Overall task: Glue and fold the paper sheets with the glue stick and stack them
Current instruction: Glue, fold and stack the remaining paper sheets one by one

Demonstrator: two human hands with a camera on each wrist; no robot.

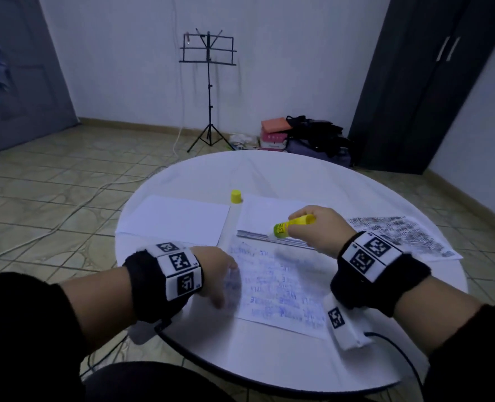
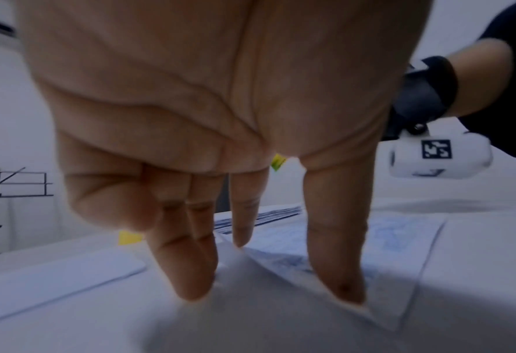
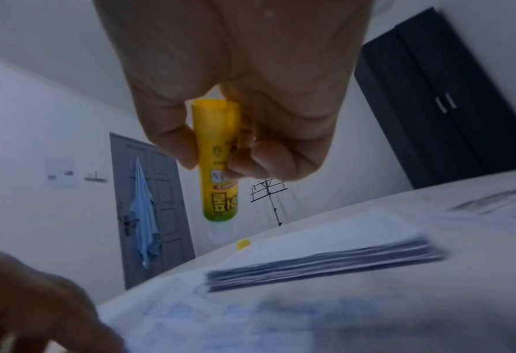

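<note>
- Head view: the right hand (image 1: 321,227) has its grip clenched around the glue stick (image 1: 294,224), which is uncapped, tilted, and pointing toward 9 o'clock above the near edge of the stacked sheets (image 1: 272,220).
- Its yellow cap (image 1: 236,196) stands upright at 12 o'clock on the round white worktop (image 1: 269,358), between the blank sheet (image 1: 173,217) at 10 o'clock and the stack.
- A sheet with blue writing (image 1: 281,288) lies flat at the centre, nearest the person; a printed sheet (image 1: 400,236) lies at 2 o'clock, apart from the others.
- Left wrist view: the left hand (image 2: 208,119) has its grip released, straight fingers (image 2: 338,250) pointing down, the tips touching the written sheet's left edge and the worktop beside it.
- Right wrist view: thumb and curled fingers pinch the stick's upper barrel, its lower end hanging clear above the paper; motion blur hides whether glue is exposed.
- Beyond the worktop stand a music stand (image 1: 208,91) and a dark wardrobe (image 1: 431,82).
</note>
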